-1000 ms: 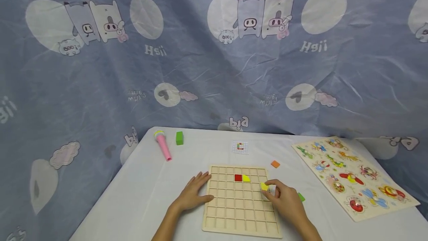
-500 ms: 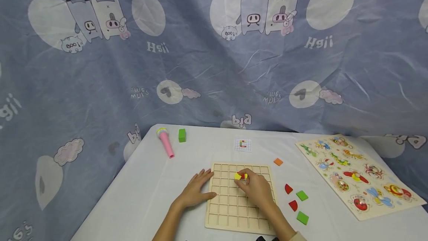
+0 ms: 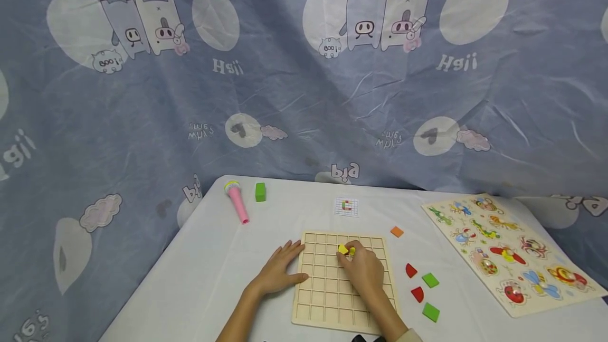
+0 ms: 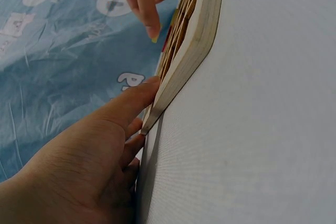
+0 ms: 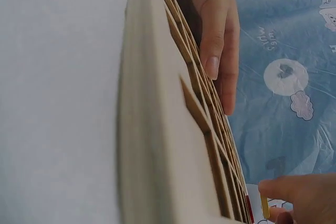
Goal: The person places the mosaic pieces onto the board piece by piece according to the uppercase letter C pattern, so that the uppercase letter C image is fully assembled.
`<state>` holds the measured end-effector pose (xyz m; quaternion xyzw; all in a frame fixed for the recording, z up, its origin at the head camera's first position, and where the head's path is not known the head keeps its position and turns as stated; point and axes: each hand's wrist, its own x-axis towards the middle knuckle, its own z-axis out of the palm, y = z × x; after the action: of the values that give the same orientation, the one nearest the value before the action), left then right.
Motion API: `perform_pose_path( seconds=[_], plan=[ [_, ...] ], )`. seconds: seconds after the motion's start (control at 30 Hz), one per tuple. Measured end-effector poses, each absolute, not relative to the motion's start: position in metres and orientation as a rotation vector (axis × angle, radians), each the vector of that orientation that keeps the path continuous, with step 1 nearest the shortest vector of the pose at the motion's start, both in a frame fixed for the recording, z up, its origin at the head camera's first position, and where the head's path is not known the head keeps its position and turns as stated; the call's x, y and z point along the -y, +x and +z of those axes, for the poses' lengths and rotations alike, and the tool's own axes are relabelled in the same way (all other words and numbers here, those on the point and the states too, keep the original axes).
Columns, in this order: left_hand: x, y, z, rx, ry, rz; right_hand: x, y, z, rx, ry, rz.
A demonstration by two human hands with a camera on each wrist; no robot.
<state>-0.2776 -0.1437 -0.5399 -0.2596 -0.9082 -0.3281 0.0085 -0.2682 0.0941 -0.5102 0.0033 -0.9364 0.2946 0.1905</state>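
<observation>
My right hand [image 3: 364,269] pinches a small yellow piece [image 3: 343,249] with one rounded side between thumb and fingertips, over the upper rows of the wooden grid board [image 3: 325,300]. In the right wrist view the yellow piece stands on edge, close by a red square [image 5: 249,208] set in the board. A second yellow piece [image 3: 352,250] shows in the grid, partly covered by the fingers. Along the board's left edge rests my left hand [image 3: 277,273], fingers extended, its thumb lying on the rim in the left wrist view.
Right of the board lie two red quarter-circles [image 3: 417,294], two green squares [image 3: 431,312] and an orange square [image 3: 397,231]. A pattern card [image 3: 347,207] lies behind it. Farther off are a pink toy microphone [image 3: 238,205], a green block [image 3: 260,192] and an animal puzzle board [image 3: 513,257].
My right hand has carried the yellow piece left from the board's right side to the red square, uncovering the red and green pieces on the table. The left hand stays at the edge.
</observation>
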Motion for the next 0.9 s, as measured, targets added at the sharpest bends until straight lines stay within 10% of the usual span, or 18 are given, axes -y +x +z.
perform_pose_path(
  seconds=[0.9],
  plan=[
    [0.143,-0.276,-0.536,2.868,-0.786,-1.051,-0.094,-0.277,-0.523,2.61,0.023,0.767]
  ],
)
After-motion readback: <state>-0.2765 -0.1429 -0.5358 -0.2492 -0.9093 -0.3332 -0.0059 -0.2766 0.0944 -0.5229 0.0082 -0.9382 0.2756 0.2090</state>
